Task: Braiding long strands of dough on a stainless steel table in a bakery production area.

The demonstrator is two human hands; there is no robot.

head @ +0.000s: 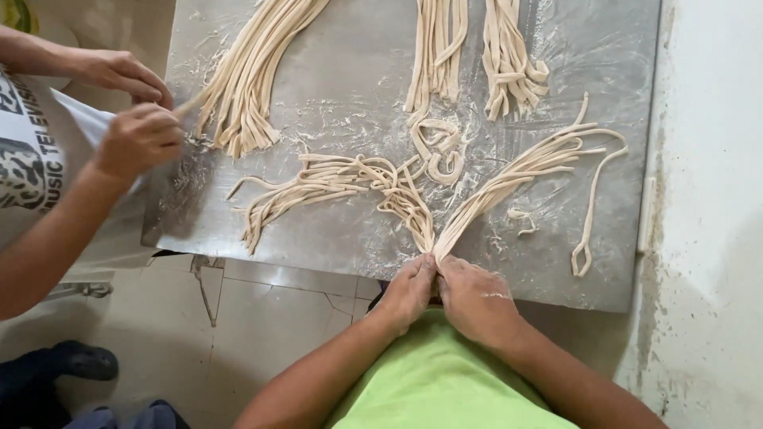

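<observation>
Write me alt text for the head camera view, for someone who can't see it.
Both hands, left hand and right hand, pinch together the ends of long dough strands fanned across a floured metal table. At left, another person's hands pull a separate dough bundle.

Flour-dusted grey sheet-metal desk (350, 95) stands against a white plastered wall (715, 159) on the right, scuffed and stained near its base, above a pale cracked tile floor (262, 326) with dark grout lines, all under soft, even light without hard shadows.
</observation>
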